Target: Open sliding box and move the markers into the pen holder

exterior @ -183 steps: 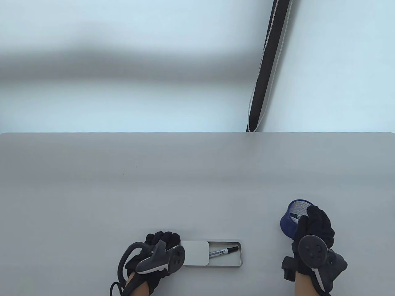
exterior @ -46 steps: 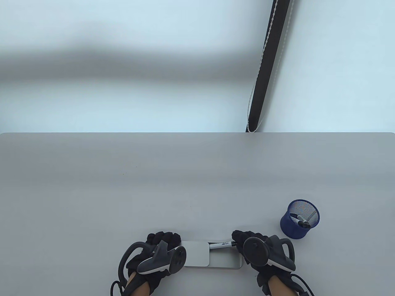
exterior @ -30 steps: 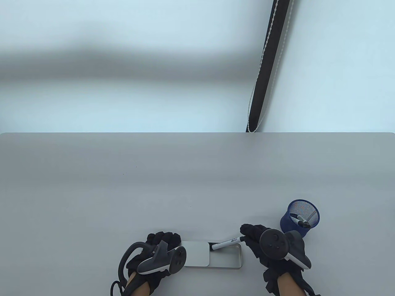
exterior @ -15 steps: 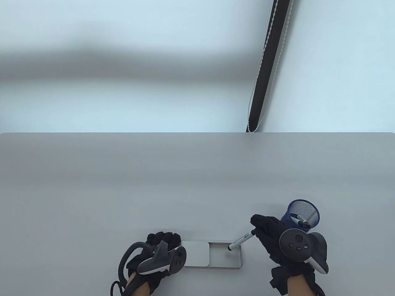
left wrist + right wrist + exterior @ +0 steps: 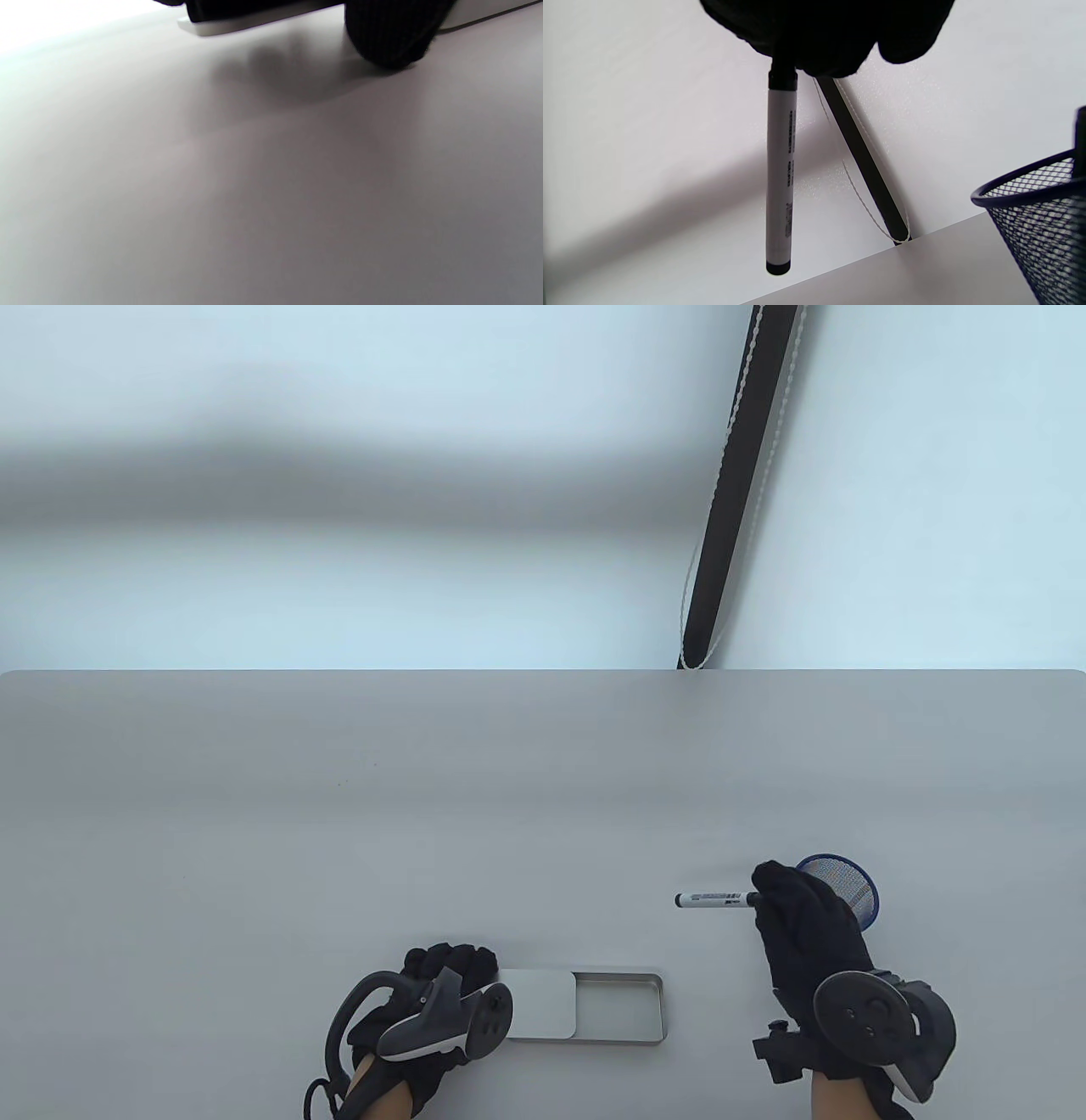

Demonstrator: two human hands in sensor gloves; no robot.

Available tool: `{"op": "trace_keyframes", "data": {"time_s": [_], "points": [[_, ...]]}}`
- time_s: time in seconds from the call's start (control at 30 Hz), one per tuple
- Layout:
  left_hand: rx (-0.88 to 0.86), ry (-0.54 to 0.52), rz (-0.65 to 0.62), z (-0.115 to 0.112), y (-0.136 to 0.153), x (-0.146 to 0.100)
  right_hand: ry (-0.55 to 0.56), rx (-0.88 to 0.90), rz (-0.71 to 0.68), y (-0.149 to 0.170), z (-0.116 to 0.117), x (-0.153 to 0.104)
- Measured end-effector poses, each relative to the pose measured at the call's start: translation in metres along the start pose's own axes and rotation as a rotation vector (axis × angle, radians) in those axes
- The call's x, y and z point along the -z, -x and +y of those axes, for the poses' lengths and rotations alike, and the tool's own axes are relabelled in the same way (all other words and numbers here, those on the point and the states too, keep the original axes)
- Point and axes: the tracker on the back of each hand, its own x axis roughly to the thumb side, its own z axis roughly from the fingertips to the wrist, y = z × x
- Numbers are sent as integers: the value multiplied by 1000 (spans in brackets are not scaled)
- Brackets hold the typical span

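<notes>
The flat metal sliding box (image 5: 619, 1008) lies near the table's front edge, its lid (image 5: 540, 1004) slid left and the open tray bare inside. My left hand (image 5: 445, 976) rests on the lid's left end, and the box shows at the top of the left wrist view (image 5: 220, 27). My right hand (image 5: 802, 929) pinches one end of a white marker (image 5: 714, 899) (image 5: 779, 178) and holds it level above the table, pointing left, just beside the blue mesh pen holder (image 5: 844, 882) (image 5: 1039, 216). The hand hides most of the holder in the table view.
A dark pole with a white cord (image 5: 730, 500) leans against the wall behind the table's far edge (image 5: 543, 672). The grey tabletop stretches wide to the left and far side.
My right hand lifted the last marker out of the tray and carried it up and right to beside the pen holder, turning it level. The left hand has stayed on the lid.
</notes>
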Motion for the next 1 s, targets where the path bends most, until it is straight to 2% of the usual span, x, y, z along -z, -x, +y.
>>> {"op": "trace_keyframes", "data": {"time_s": [0.23,0.47,0.77,1.0], "points": [[0,0,1,0,-1,-1,165,-94,35,4,-14,-4],[3,0,2,0,-1,-1,239,-170,98,12,-20,-6],[0,1,1,0,-1,-1,207,-242,195,21,-14,-8],[-2,1,2,-1,-1,-1,99,-312,213,20,3,-7]]}}
